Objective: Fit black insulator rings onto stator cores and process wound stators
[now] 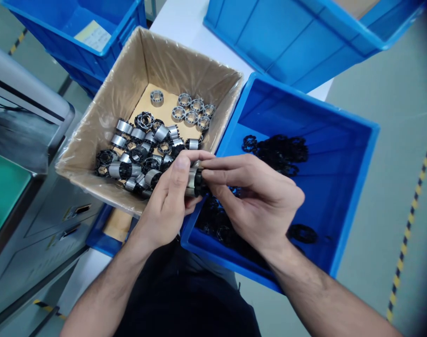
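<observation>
My left hand (169, 199) is closed round a silver motor stator core (191, 182), held over the near right corner of the cardboard box (188, 58). At the core's right end sits a black plastic end ring (199, 182), pinched by the fingertips of my right hand (259, 199). My fingers hide part of both pieces, and I cannot tell whether the ring is fully seated. Inside the box lie several stator cores with black ends (138, 135) in a loose pile, and several bare silver cores (190, 118) stand behind them. Loose black rings (283, 152) lie in the blue bin (326, 159).
A tall blue crate (287, 42) stands behind the bin on the white table (180, 18). Stacked blue crates (94, 61) are at the back left, one with paper inside. A grey machine cabinet (55, 229) borders the left side. Plastic film lines the box walls.
</observation>
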A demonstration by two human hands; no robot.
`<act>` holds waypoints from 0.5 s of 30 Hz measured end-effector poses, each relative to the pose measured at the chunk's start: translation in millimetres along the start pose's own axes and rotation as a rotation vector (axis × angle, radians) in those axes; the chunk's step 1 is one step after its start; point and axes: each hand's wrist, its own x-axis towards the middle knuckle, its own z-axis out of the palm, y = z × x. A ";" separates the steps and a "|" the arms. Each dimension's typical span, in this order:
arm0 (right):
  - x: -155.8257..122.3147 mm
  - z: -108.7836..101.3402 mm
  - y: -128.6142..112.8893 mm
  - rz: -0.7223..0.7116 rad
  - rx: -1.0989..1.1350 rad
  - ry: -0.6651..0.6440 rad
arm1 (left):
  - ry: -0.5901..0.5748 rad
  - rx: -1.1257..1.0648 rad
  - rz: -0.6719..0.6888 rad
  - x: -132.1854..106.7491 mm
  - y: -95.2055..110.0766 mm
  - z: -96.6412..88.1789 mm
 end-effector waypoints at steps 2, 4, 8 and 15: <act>-2.1 1.2 1.5 -0.077 -0.032 0.019 | 0.006 0.007 -0.025 -0.5 -1.0 -0.7; -4.7 5.0 0.9 -0.123 -0.047 0.053 | 0.000 0.014 -0.044 -1.5 -1.0 -1.7; -5.1 10.2 -2.8 -0.061 -0.027 0.055 | -0.072 0.006 -0.002 -3.8 2.9 -4.1; 36.2 -61.7 54.9 0.198 -0.214 0.143 | 0.010 -0.127 0.228 7.1 15.0 -9.2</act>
